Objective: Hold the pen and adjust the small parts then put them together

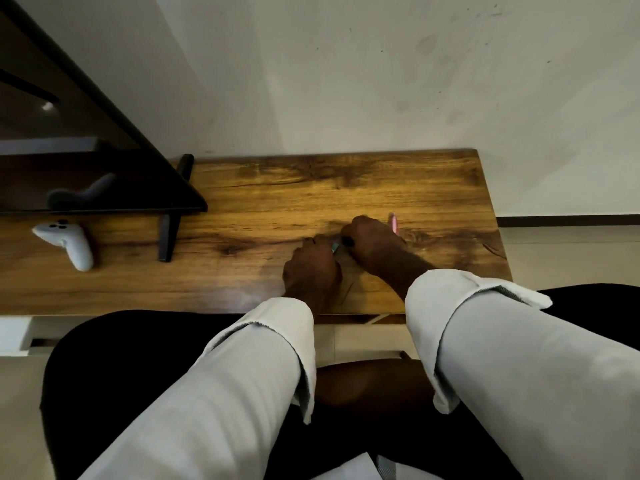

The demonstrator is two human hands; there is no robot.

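Two hands meet over a small object on the worktop

Head view: our left hand (pixel 311 268) and right hand (pixel 372 245) sit knuckles-up and close together on the wooden worktop (pixel 277 188), fingers curled over a small dark piece (pixel 341 244) that shows only as a sliver between them; what it is we cannot tell. A pink pen (pixel 394 224) pokes out just beyond the right hand, and we cannot tell whether that hand grips it. A white controller (pixel 67 242) lies well apart to the left, near a dark shelf (pixel 104 188). Our judgement: keep both wrists planted on the wood, hold the piece steady with the left, and work it in small, light moves with the right so it cannot slip.
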